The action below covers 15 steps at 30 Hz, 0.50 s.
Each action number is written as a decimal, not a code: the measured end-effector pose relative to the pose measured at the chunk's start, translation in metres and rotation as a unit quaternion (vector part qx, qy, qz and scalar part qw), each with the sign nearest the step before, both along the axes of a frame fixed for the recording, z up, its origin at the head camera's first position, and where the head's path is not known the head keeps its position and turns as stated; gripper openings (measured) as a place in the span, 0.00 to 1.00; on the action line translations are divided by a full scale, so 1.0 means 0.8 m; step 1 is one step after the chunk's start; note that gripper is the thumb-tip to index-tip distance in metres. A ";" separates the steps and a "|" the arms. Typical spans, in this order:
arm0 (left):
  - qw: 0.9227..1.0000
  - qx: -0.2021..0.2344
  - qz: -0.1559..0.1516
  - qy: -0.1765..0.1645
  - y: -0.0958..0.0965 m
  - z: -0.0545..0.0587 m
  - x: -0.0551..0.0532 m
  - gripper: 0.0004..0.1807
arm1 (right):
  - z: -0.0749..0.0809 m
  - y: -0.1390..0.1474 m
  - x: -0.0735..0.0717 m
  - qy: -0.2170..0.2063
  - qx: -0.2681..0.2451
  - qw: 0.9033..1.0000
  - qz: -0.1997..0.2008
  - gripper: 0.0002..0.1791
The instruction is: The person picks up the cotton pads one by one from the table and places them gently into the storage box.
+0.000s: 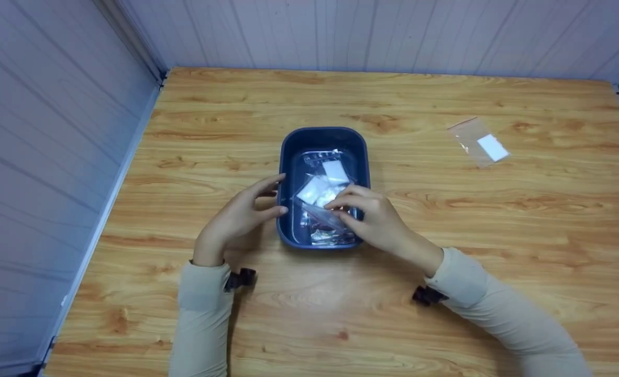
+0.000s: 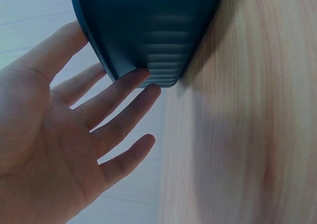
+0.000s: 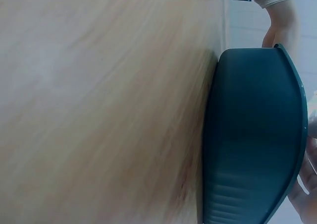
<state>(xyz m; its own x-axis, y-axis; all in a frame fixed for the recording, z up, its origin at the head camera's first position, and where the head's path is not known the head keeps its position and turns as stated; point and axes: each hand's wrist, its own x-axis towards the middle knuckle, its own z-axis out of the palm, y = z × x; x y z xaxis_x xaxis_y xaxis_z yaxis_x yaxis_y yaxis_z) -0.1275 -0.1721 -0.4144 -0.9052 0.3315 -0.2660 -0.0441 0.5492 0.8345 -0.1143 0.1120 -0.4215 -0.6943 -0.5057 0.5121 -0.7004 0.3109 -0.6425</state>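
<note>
A dark blue plastic bin [image 1: 324, 129] stands on the table with several clear zip bags inside, some holding white pieces [image 1: 334, 172]. My left hand [image 1: 236, 214] is at the bin's left side, fingers spread and fairly straight, touching the wall and rim; the left wrist view shows the same hand [image 2: 64, 130] against the bin [image 2: 143, 26]. Reaching over the right rim, my right hand [image 1: 372, 217] pinches a clear zip bag [image 1: 322, 215] with a red strip. In the right wrist view the bin wall [image 3: 252, 125] hides most of that hand [image 3: 309, 179].
Another clear zip bag [image 1: 469, 139] with a white piece in it lies on the wooden table [image 1: 498, 225] to the right of the bin. White panel walls [image 1: 341, 31] border the table at the back and left.
</note>
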 end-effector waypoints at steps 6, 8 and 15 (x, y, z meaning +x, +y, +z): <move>1.000 -0.004 0.000 -0.003 0.000 0.000 0.000 0.36 | 0.001 0.002 0.000 -0.010 -0.003 1.000 -0.001 0.11; 1.000 -0.002 0.000 -0.003 0.000 0.000 0.000 0.37 | 0.002 0.003 -0.001 -0.012 -0.008 1.000 0.000 0.11; 1.000 0.011 -0.003 0.000 -0.002 0.000 0.000 0.37 | 0.006 0.010 -0.005 -0.020 -0.031 0.999 0.000 0.11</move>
<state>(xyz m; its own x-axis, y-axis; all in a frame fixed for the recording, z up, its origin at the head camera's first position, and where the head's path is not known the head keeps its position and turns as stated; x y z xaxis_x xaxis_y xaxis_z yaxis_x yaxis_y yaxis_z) -0.1272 -0.1735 -0.4148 -0.9028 0.3432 -0.2591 -0.0409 0.5313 0.8462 -0.1186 0.1199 -0.4168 -0.7145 -0.4747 0.5140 -0.6740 0.2699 -0.6877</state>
